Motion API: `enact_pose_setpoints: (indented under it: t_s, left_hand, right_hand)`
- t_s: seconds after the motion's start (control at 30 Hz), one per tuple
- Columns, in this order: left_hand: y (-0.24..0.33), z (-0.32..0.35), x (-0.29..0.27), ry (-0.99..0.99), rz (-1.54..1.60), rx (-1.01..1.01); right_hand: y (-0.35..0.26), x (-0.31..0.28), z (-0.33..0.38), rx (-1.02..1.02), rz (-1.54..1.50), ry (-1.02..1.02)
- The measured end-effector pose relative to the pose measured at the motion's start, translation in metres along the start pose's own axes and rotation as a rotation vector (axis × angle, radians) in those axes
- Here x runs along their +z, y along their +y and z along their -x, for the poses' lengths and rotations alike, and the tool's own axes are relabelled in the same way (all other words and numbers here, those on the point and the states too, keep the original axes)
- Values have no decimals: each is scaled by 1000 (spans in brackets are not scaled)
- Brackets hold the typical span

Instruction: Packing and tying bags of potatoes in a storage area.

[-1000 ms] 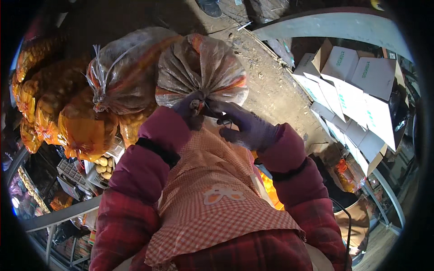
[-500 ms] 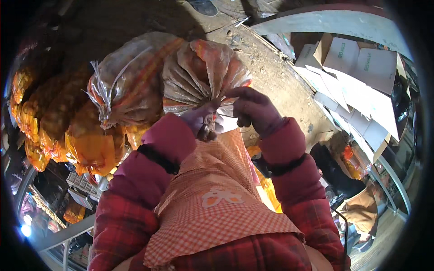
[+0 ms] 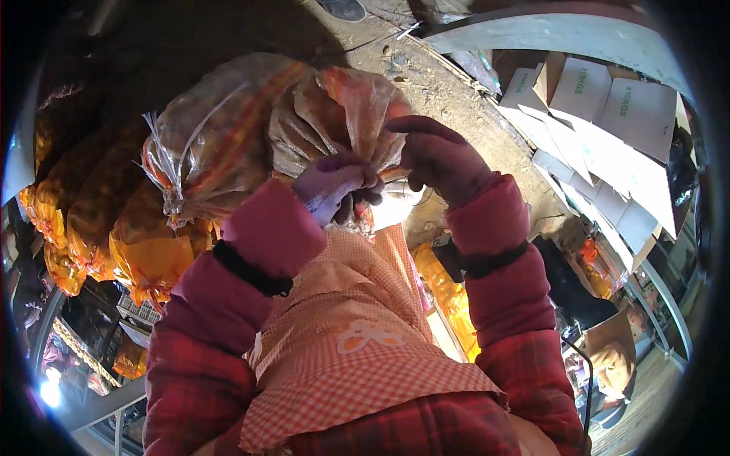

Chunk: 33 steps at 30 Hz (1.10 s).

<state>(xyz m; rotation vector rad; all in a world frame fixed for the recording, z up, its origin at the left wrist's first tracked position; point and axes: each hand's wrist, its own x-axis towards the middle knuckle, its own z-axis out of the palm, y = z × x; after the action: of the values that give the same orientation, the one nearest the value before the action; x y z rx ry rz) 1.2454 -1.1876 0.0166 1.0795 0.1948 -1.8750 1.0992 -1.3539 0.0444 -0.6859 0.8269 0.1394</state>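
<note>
A full mesh sack (image 3: 357,106) with an orange-red stripe stands in front of me, its top gathered into folds. My left hand (image 3: 334,186) is closed around the gathered neck, and the bunched end sticks out below the fingers. Just right of the neck is my right hand (image 3: 445,159), its fingers bent and the index finger apart from the thumb. Nothing shows between them. Touching this sack on the left is another filled sack (image 3: 228,121), its neck tied with white string (image 3: 179,163).
Several orange mesh bags (image 3: 152,247) stand at the left. White cardboard boxes (image 3: 601,137) with open flaps lie at the right. A metal rail (image 3: 99,406) crosses the lower left. Dirt and scraps cover the ground (image 3: 441,99) ahead.
My right hand has moved right, away from the sack's neck. My left hand has turned and shifted slightly up, still on the neck.
</note>
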Motion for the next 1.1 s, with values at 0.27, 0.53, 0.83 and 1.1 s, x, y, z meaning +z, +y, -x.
enact_pose_setpoints:
  t_s: [0.27,0.53,0.83,1.1]
  left_hand:
    - [-11,-12,10,218,-1040,130]
    - [-10,-17,10,216,-728,130]
    - [25,1,9,174,-328,-122]
    - [9,-4,-15,-148,60,18]
  right_hand:
    - [-3,4,3,-87,-87,-25]
    - [-42,53,-15,-402,279,-172]
    - [-43,27,22,-291,1050,331]
    - [19,31,7,-309,1051,120]
